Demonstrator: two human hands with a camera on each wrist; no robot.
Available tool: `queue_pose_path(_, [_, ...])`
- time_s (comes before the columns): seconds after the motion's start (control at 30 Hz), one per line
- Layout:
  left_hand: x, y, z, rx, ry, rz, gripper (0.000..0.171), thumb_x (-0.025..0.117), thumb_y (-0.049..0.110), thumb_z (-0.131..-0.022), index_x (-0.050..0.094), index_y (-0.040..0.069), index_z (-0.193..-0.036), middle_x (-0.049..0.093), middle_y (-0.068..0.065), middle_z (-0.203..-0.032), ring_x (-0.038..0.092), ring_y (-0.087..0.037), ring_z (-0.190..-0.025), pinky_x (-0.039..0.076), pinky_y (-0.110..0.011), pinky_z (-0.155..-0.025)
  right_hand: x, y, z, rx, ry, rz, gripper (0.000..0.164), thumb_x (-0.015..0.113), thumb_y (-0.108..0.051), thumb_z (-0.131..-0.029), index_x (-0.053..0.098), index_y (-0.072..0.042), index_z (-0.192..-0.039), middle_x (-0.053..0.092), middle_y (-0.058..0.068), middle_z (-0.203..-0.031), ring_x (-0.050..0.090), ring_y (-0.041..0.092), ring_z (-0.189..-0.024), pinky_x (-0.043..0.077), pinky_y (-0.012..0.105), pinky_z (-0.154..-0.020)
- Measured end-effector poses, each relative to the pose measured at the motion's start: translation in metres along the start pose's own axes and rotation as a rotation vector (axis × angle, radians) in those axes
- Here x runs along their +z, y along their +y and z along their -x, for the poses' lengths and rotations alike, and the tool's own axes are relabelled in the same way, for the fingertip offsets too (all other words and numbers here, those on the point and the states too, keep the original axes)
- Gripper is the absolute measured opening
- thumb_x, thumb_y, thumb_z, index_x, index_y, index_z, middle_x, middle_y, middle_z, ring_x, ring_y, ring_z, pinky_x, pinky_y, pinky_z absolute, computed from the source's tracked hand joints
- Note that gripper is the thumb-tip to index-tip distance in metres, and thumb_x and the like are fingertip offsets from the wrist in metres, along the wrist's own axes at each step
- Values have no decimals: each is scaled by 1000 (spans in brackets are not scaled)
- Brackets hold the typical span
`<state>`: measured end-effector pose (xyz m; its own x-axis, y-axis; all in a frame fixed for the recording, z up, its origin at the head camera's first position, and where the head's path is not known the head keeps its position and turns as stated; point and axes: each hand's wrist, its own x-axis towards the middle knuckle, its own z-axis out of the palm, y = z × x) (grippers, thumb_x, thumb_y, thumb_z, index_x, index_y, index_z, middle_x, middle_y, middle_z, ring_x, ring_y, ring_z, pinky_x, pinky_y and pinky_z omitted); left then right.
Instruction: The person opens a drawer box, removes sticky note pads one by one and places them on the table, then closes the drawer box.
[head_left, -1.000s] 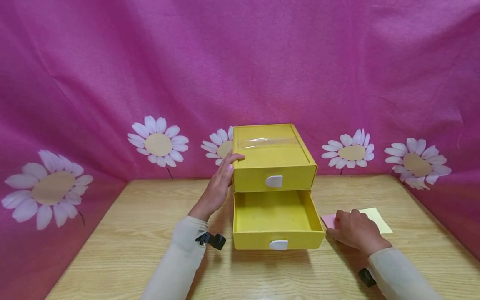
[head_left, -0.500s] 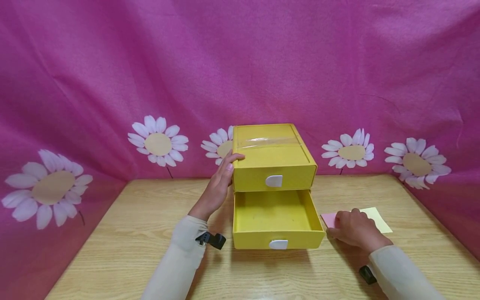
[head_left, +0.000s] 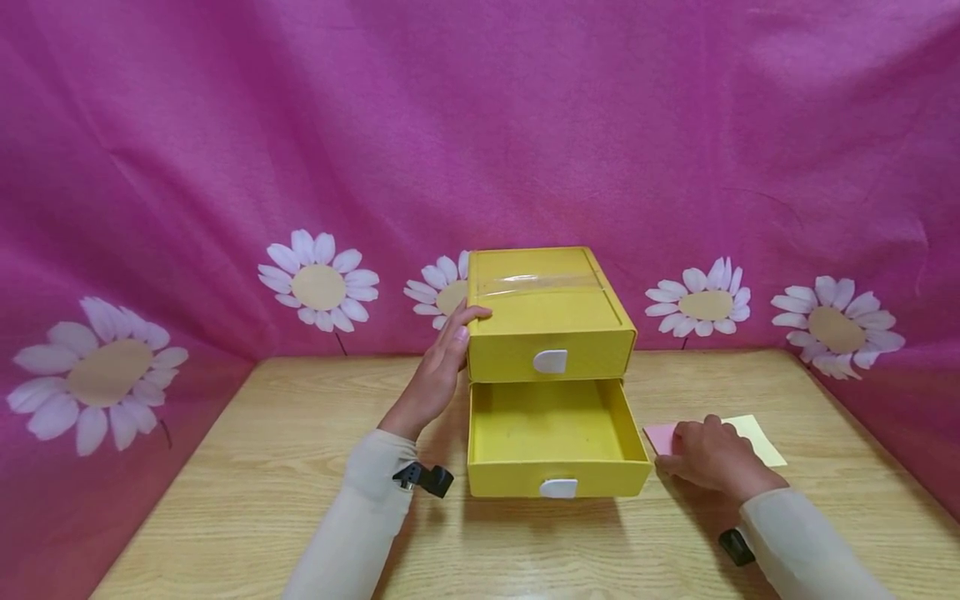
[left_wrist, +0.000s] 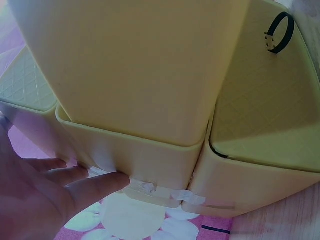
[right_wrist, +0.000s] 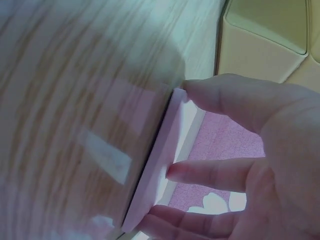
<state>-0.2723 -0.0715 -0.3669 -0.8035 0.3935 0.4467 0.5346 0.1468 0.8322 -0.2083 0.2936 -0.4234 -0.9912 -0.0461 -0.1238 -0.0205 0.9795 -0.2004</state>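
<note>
A yellow drawer unit (head_left: 551, 312) stands mid-table in the head view, clear tape across its top. Its lower drawer (head_left: 525, 482) is pulled out, with a bare interior; the upper one is closed. My left hand (head_left: 431, 379) rests against the unit's left side, fingers extended, one fingertip on the top edge. To the right, my right hand (head_left: 716, 458) holds a pink sticky note pad (head_left: 660, 437) lying on the table. In the right wrist view, thumb and fingers meet the edges and face of the pad (right_wrist: 155, 165). A pale yellow sheet (head_left: 761, 442) sticks out behind that hand.
The wooden table (head_left: 262, 467) ends at a pink cloth backdrop (head_left: 480, 125) printed with white daisies. The open drawer's front right corner comes close to the pink pad. A black loop (left_wrist: 282, 32) stands out from a textured yellow panel in the left wrist view.
</note>
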Motion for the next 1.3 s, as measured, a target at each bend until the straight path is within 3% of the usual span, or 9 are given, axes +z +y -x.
queue_pose_path(0.47, [1, 0, -1, 0, 3, -6, 43, 24, 51, -103, 40, 35, -139, 8, 5, -160, 20, -26, -142, 36, -63, -99, -8, 0, -4, -2, -74, -26, 32, 72, -35, -80, 64, -5, -86, 50, 10, -79, 47, 27, -74, 46, 43, -65])
queue_pose_path(0.77, [0, 0, 0, 4, 6, -16, 43, 23, 52, -103, 41, 35, -138, 8, 7, -160, 20, -23, -142, 39, -59, -99, -14, 3, -6, -12, -62, -51, 31, 66, -34, -84, 66, -3, -86, 55, 8, -77, 50, 25, -71, 48, 42, -63])
queue_pose_path(1.07, [0, -1, 1, 4, 3, -18, 43, 23, 51, -103, 40, 35, -139, 8, 7, -160, 22, -25, -142, 38, -60, -99, -24, -3, -6, -60, 1, -36, 52, 65, -40, -87, 65, 8, -106, 62, 24, -95, 56, 38, -87, 49, 56, -75])
queue_pose_path(1.3, [-1, -1, 0, 4, 5, -13, 43, 23, 51, -103, 40, 35, -139, 8, 7, -160, 22, -25, -142, 38, -59, -100, -30, -15, -1, -57, 45, -56, 60, 66, -43, -86, 63, 10, -112, 61, 28, -102, 56, 42, -94, 49, 58, -79])
